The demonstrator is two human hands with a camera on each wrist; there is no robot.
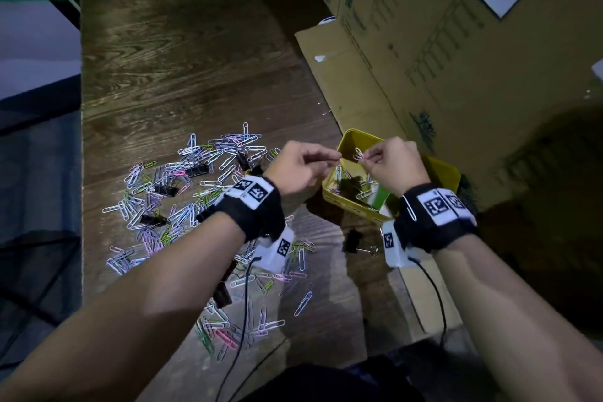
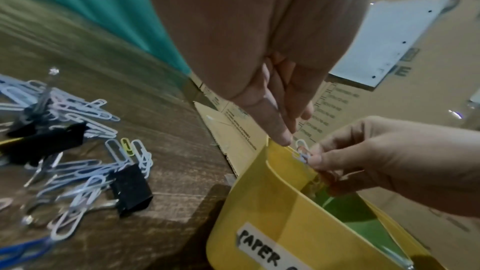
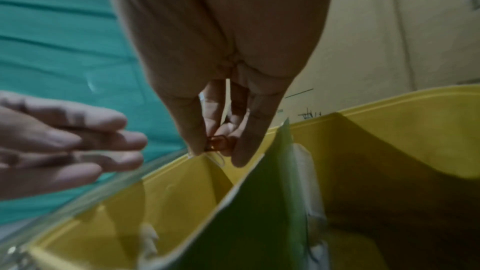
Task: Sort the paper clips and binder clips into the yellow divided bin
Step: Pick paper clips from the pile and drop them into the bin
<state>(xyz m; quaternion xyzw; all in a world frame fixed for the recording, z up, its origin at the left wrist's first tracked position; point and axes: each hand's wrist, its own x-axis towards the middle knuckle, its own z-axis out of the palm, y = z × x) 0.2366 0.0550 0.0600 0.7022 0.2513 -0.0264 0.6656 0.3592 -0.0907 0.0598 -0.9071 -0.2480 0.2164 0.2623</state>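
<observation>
White paper clip (image 1: 358, 153) between right hand (image 1: 393, 166) fingertips.

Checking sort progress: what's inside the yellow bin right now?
In the yellow bin: a green divider and loose paper clips in the near compartment. The right hand covers the far compartment.

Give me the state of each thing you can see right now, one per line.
Right hand: pinching a paper clip above the yellow bin.
Left hand: fingers curled; whether it holds anything is unclear.
Yellow bin: open, some clips inside.
Clip pile: scattered on the table.
</observation>
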